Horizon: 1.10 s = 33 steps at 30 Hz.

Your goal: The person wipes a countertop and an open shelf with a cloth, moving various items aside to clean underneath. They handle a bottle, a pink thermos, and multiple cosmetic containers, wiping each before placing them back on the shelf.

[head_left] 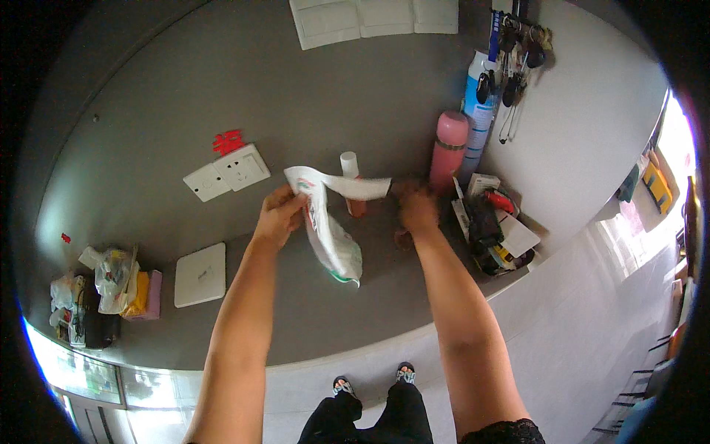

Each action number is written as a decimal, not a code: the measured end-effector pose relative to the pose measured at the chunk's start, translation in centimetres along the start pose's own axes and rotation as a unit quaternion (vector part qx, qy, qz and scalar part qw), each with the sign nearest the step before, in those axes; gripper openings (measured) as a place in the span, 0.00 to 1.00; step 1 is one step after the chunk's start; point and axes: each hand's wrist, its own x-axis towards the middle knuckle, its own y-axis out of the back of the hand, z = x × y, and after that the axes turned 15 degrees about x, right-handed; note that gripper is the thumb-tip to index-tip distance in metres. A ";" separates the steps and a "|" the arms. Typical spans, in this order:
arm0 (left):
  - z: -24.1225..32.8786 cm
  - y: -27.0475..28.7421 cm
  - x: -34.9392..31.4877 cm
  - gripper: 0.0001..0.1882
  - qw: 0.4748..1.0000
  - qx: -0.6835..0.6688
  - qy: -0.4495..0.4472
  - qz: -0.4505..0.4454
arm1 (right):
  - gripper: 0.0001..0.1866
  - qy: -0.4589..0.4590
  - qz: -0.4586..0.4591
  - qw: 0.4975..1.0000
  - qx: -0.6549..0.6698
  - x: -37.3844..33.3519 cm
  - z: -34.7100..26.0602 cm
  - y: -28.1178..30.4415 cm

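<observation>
My left hand is closed on the upper edge of a soft white plastic packet with a green-edged lower end. The packet hangs tilted above the grey counter. From its top, a white strip reaches right toward my right hand. That hand is smeared by motion, and its fingertips are unclear; whether they grip the strip's end does not show. Behind the strip stands a small bottle with a white cap and a reddish-brown body, partly covered.
Right of my right hand are a pink thermos, a blue-and-white can and an open box of odds and ends. Keys hang above. On the left lie a flat white box and bagged items. Wall sockets sit behind.
</observation>
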 end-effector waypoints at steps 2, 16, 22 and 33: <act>-1.3 2.0 -1.6 0.10 0.999 -0.017 -0.013 0.048 | 0.26 -0.056 -0.102 0.993 0.033 -0.7 -2.3 1.1; -3.1 1.1 -4.3 0.10 0.929 -0.071 -0.031 0.361 | 0.26 -0.023 -0.074 0.996 0.050 -1.7 -3.4 2.1; -3.0 0.7 -3.2 0.09 0.947 -0.111 -0.037 0.299 | 0.24 0.073 -0.092 0.988 0.100 -9.7 -8.5 2.6; -3.2 1.1 -4.8 0.18 0.944 -0.041 -0.027 0.325 | 0.26 0.133 -0.073 0.969 0.195 -9.4 -6.7 3.5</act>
